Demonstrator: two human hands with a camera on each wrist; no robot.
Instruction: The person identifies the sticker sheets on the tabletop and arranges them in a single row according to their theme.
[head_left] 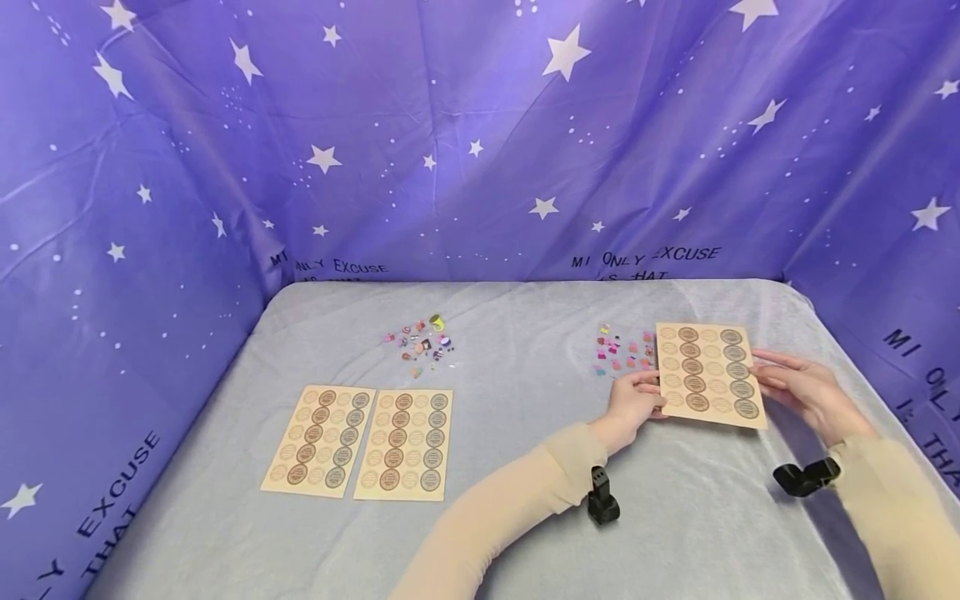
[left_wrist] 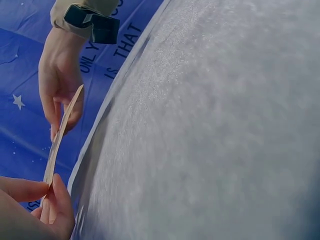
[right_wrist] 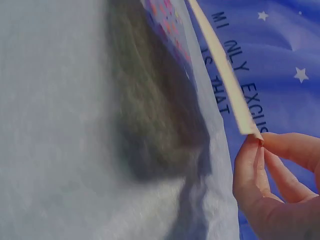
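Between my two hands, a tan sticker sheet [head_left: 708, 375] with rows of round printed seals is held up above the table at the right. My left hand [head_left: 630, 408] pinches its left edge between thumb and fingers, which the left wrist view shows closely. At the opposite edge my right hand [head_left: 810, 392] pinches the sheet; in the right wrist view the thumb and fingertips meet on the sheet's edge [right_wrist: 227, 80]. Behind the sheet lies a group of small colourful stickers [head_left: 615, 354], partly hidden by it.
Two similar sticker sheets [head_left: 318, 437] [head_left: 405, 446] lie side by side at the left of the grey cloth-covered table [head_left: 525, 542]. Beyond them is a cluster of small colourful stickers [head_left: 423, 342]. A purple starry curtain [head_left: 450, 125] encloses the back and sides.
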